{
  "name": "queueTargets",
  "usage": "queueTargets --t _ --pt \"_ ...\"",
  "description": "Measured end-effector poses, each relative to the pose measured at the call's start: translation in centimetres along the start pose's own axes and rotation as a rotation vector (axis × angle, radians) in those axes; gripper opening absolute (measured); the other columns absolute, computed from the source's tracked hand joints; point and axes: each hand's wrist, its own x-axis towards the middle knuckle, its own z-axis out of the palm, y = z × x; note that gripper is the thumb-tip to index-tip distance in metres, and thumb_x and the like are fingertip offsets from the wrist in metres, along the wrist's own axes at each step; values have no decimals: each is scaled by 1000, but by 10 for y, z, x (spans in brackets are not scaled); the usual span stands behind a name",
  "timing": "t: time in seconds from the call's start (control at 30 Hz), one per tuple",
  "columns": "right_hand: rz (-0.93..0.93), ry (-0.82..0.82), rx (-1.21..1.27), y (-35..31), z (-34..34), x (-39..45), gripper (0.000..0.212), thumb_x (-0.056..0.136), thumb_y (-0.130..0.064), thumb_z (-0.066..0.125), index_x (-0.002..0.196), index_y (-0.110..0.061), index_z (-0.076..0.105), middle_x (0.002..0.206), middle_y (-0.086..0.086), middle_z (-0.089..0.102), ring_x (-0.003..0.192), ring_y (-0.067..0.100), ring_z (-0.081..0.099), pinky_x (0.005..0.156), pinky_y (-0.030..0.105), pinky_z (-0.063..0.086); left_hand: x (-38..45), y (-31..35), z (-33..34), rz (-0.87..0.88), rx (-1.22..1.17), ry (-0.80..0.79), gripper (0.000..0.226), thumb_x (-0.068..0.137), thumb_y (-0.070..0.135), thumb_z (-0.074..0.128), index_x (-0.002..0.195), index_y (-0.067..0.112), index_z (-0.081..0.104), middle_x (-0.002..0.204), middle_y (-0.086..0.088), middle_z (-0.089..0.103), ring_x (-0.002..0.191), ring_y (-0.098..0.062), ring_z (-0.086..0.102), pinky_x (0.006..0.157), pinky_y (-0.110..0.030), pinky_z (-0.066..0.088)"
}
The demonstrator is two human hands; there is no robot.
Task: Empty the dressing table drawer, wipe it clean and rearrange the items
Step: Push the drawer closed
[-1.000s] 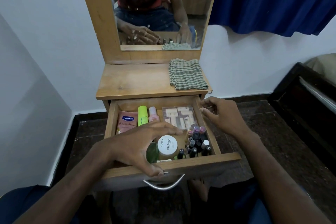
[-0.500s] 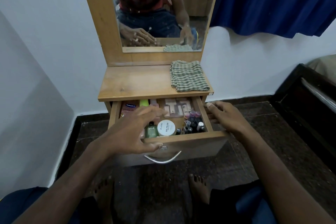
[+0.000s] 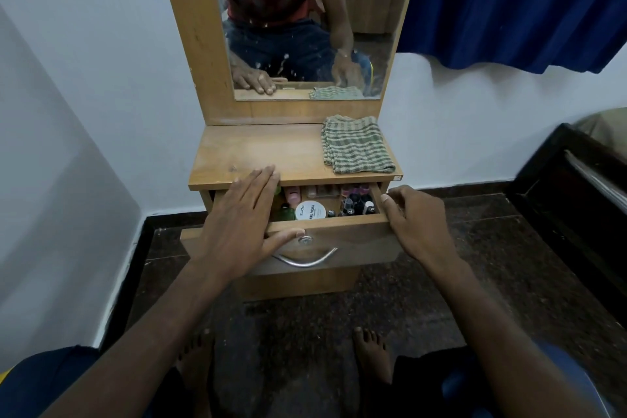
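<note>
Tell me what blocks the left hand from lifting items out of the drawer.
The table top overhangs the back of the half-open drawer, covering the rear items. The left hand lies flat across the drawer's left part. Nothing covers the nail polish jar at the front.

Left hand point(image 3: 237, 220) hides drawer's point(image 3: 339, 220) left contents.
</note>
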Motion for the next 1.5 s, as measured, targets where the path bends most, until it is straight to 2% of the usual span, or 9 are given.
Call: queueTargets --t 0.23,0.33,0.43,0.57,0.7,0.9,1.03,1.37,1.5 --pt "-143 236 233 -58 -5 -48 2 95 -15 70 96 -16 72 91 -4 70 81 8 61 73 17 45 -6 20 6 -176 -186 163 79 96 64 56 157 15 45 162 -4 46 151 -22 39 124 -42 32" --pt "170 -139 513 -83 18 -75 6 97 -25 71 104 -24 72 95 -15 71 88 -4 67 71 8 48 -25 51 5 -338 -424 361 44 88 38 79 126 20 63 129 1 59 124 -15 49 100 -28 45" --pt "602 -372 822 -85 44 -81 11 100 -22 68 110 -25 66 113 -3 72 111 16 68 87 29 55 -47 89 0 -756 -954 268 23 94 34 75 106 22 60 104 1 61 95 -15 58 72 -14 42" --pt "907 -263 1397 -96 53 -77 47 96 12 54 140 -4 50 130 19 67 127 30 63 118 44 44 -49 100 5 -1334 -1789 223 49 105 55 49 133 17 64 114 -5 69 104 -17 63 91 -33 50" --pt "964 -186 1611 -103 55 -72 43 92 13 46 133 0 49 134 26 63 125 34 64 118 46 44 -42 80 5 -1276 -2013 396 91 89 83 40 156 22 48 153 -7 55 138 -27 54 122 -48 37" --pt "1058 -120 1749 -109 61 -53 15 90 1 44 86 -7 56 112 16 60 111 33 64 104 42 50 -23 56 5 -1227 -2256 416 110 88 91 28 167 15 22 170 -13 27 152 -39 36 127 -55 27" --pt "1122 -15 1837 -111 63 -29 13 84 -8 46 89 -11 58 105 12 64 105 30 64 118 46 40 -8 35 17 -1235 -2377 433 122 86 94 26 167 5 10 172 -22 17 152 -46 33 127 -60 26" --pt "1149 17 1893 -114 66 -4 39 61 -16 58 100 -15 58 110 11 59 112 30 60 117 44 43 5 22 25 -1237 -2420 485 123 88 93 27 166 -1 9 170 -27 14 151 -51 33 126 -61 27" --pt "1078 -34 1628 -103 69 -4 4 87 -14 59 84 -15 60 91 8 66 92 25 62 96 39 52 6 16 27 -1321 -2046 463 78 101 70 42 151 10 43 158 -17 43 134 -40 57 103 -52 53"
